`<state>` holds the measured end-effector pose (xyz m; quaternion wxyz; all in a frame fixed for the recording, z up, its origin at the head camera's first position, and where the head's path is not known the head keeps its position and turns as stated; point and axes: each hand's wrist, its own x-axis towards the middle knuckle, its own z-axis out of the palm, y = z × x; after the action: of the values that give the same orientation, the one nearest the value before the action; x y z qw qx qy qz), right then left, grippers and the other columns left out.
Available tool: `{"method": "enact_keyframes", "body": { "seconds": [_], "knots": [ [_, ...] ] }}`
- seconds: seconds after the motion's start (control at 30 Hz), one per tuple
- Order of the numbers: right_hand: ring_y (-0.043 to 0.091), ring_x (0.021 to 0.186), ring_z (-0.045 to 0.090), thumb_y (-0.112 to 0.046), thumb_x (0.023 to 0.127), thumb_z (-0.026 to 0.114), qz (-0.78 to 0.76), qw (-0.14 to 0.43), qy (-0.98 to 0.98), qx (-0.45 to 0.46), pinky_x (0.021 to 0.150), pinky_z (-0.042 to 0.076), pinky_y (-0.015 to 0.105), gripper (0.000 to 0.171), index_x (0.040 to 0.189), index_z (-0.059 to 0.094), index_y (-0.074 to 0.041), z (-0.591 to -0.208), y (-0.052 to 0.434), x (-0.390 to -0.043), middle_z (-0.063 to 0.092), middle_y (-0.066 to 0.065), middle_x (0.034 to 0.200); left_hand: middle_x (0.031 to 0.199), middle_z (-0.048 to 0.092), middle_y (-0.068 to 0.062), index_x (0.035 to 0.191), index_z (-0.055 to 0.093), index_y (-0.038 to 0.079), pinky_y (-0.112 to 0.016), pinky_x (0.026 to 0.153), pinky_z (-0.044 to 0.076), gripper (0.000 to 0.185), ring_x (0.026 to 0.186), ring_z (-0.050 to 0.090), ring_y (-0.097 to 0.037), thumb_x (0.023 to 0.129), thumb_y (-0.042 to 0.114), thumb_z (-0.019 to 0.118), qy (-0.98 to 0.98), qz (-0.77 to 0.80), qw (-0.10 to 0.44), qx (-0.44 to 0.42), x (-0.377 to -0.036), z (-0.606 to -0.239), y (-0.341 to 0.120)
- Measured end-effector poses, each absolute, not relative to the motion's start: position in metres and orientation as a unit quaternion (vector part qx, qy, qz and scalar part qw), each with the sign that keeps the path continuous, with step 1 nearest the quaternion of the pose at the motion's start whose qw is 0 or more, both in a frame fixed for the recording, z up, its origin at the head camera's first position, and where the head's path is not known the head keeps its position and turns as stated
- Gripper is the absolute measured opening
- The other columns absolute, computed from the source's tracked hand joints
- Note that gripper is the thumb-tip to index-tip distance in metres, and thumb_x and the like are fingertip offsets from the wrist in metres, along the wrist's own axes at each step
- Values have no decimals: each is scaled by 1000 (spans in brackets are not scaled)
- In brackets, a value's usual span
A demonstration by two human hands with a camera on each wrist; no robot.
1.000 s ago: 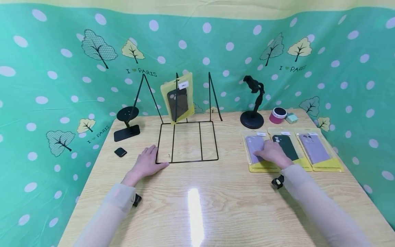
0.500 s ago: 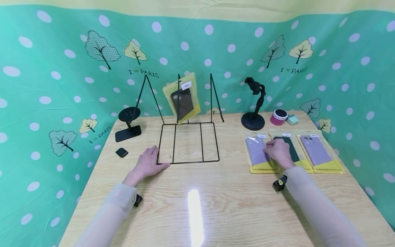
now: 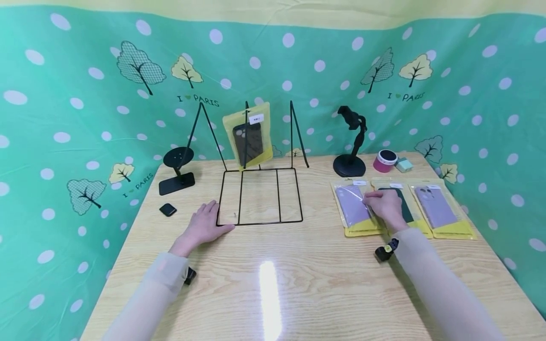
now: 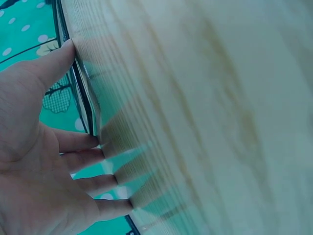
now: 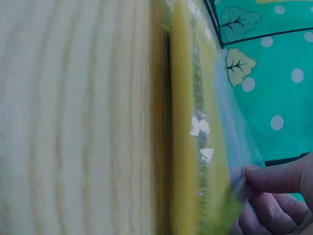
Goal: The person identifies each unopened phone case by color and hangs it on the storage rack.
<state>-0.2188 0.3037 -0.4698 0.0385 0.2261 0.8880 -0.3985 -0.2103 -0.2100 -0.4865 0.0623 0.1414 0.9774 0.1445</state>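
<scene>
My right hand [image 3: 385, 206] pinches the right edge of a packaged lilac phone case [image 3: 352, 203] between thumb and fingers. In the right wrist view, the clear film of this yellow pouch [image 5: 183, 122] bunches at my thumb. Beside it lie a packaged dark green phone case [image 3: 403, 206], partly behind my hand, and another packaged lilac phone case [image 3: 435, 206]. My left hand [image 3: 204, 224] rests with fingers spread at the near left corner of a black wire display rack [image 3: 260, 223]. From the rack's middle hook hangs a packaged black phone case [image 3: 254, 142].
A black round-topped stand [image 3: 177, 184] and a small black square item [image 3: 168, 210] are on the left. At the back right stand a black stand with a bent arm [image 3: 350, 166], a pink-and-white jar [image 3: 385, 162] and a small teal box [image 3: 404, 165].
My right hand has moved from the top of the nearest lilac case's pouch to its right edge, and that pouch has shifted slightly. The hanging pouch sways. My left hand stays put.
</scene>
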Motion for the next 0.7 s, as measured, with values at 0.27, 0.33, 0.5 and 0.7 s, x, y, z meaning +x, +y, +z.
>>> {"method": "enact_keyframes", "body": {
  "seconds": [0.27, 0.33, 0.5, 0.7],
  "knots": [
    [26, 103, 59, -22, 91, 66, -445, 24, 873, 198, 84, 49, 39, 35, 122, 64, -5, -459, 296, -207, 63, 14, 116, 145, 30, -31, 141, 34, -12, -66, 99, 24, 92, 130, 25, -53, 85, 56, 63, 978, 146, 54, 142, -210, -485, -211],
    [25, 102, 60, -23, 91, 67, -456, 20, 871, 182, 83, 50, 37, 38, 124, 63, -6, -453, 293, -203, 64, 14, 115, 145, 30, -31, 140, 34, -13, -66, 99, 24, 91, 130, 26, -53, 86, 55, 63, 978, 146, 51, 141, -210, -485, -211],
    [23, 96, 65, -24, 91, 68, -467, -24, 872, 147, 78, 53, 29, 37, 123, 63, -6, -440, 281, -194, 67, 13, 109, 145, 31, -31, 140, 35, -12, -66, 99, 25, 91, 130, 26, -53, 86, 54, 63, 978, 146, 50, 141, -210, -484, -211],
    [17, 96, 66, -29, 88, 71, -488, -61, 860, 137, 75, 52, 21, 40, 121, 65, -7, -423, 268, -182, 68, 11, 109, 144, 31, -31, 140, 35, -13, -66, 99, 25, 90, 129, 27, -54, 85, 53, 64, 977, 148, 46, 144, -210, -483, -209]
  ]
}}
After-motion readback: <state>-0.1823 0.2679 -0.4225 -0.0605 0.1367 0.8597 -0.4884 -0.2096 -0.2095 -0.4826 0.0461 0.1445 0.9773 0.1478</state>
